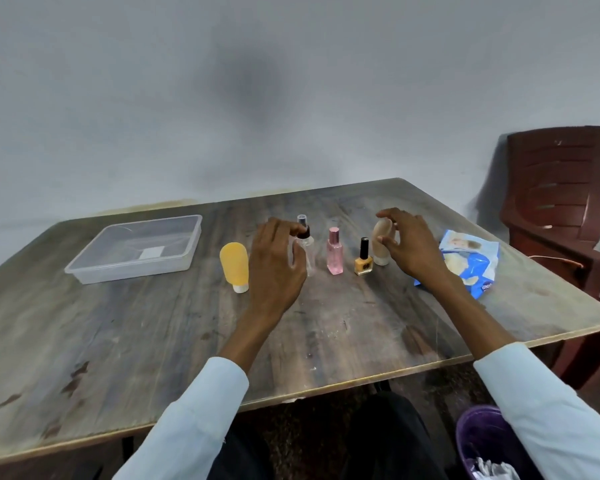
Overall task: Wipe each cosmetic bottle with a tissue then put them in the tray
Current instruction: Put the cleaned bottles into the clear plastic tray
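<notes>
Wood-grain desk (153, 341), worn and stained, set against a grey wall. Maroon plastic chair (555, 202) beyond its right corner; purple bin (478, 441) with crumpled tissue on the floor at lower right. Clear plastic tray (84, 268) on the desk's left, standing apart from the bottles. Blue tissue pack (471, 261) on the right side. Bottles in a row mid-desk, all upright: yellow tube (234, 265) on its white cap, clear spray bottle (305, 251), pink bottle (335, 254), yellow nail polish (363, 259) with black cap, beige tube (381, 244) on its cap. Left hand (274, 265) is at the spray bottle, fingertips on its dark collar, seemingly pinching it, though the hand hides the grip. Right hand (409, 244) hovers just beside the beige tube, fingers spread and loosely curved, holding nothing.
</notes>
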